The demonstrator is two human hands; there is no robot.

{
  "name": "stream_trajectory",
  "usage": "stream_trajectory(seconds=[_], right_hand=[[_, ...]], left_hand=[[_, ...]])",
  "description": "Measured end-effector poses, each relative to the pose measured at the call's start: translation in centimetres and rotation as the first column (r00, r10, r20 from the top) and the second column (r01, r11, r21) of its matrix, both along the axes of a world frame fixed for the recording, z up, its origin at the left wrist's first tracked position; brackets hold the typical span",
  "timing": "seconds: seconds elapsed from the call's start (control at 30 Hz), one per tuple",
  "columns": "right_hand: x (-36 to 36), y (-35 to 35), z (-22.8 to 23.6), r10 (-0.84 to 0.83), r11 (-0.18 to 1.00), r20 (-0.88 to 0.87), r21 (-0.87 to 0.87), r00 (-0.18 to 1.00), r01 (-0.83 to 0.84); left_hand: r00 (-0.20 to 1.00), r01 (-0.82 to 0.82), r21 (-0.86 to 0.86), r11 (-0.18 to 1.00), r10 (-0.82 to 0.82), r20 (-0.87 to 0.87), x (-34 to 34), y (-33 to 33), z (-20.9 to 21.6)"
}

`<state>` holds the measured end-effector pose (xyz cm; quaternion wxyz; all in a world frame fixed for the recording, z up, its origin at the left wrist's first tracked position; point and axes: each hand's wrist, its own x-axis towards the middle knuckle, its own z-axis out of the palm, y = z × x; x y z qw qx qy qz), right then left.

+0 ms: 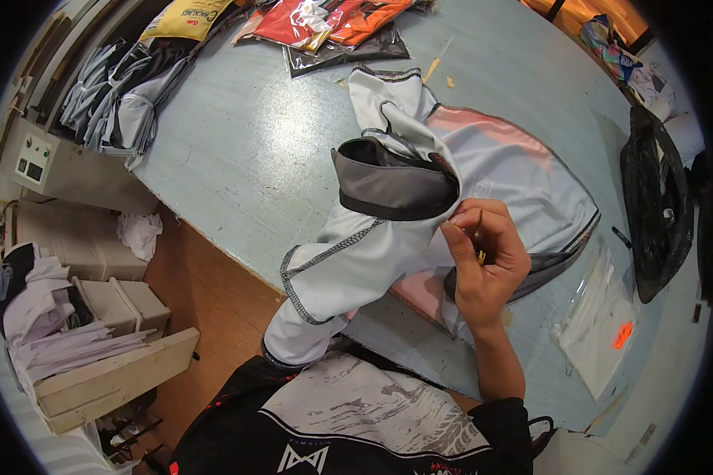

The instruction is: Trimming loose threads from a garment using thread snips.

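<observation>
One hand (489,252) pinches collar edge (420,207) near bare tabletop (238,170).

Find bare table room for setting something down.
Widest: pale blue tabletop between grey-and-black folded cloth and white-and-pink fabric garment. Crowded: far side, red plastic packet; right side, flat clear plastic bag, crumpled black plastic bag.

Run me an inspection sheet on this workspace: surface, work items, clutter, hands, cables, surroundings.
Surface: blue-grey table, glare spot, worn edge.
Work items: white-and-pink garment, dark seam stitching showing, grey collar standing open.
Clutter: red packet, grey-and-white cloth bundle, clear plastic bag, black plastic bag.
Hands: right hand pinches the garment beside the collar, a small yellow-marked object in its grasp; left hand hidden, apparently inside the garment.
Cables: none clearly identifiable.
Surroundings: brown floor, control box.
</observation>
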<state>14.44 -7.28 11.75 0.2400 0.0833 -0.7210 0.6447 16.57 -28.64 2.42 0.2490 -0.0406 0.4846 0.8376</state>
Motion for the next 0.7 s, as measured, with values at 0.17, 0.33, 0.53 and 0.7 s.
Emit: stream_trajectory(seconds=[0.17,0.33,0.53,0.7], right_hand=[[-0.3,0.1,0.1,0.025,0.998,-0.048,-0.051,0.999,-0.028],[-0.5,0.4,-0.1,-0.055,0.996,0.009,-0.076,0.998,0.055],[-1.4,0.9,-0.3,0.242,0.864,0.476,-0.503,0.846,0.036],[-1.6,1.7,-1.2,0.345,0.783,0.443,-0.622,0.827,0.006]], left_hand=[[0.996,0.028,-0.195,0.98,-0.043,-0.074,-0.2,-0.2,0.5],[0.984,0.035,-0.381,0.924,-0.098,-0.147,-0.4,-0.2,1.0],[0.959,0.003,-0.589,0.808,-0.169,-0.228,-3.4,4.5,1.5],[0.929,-0.024,-0.733,0.68,-0.254,-0.267,2.0,-0.2,2.3]])
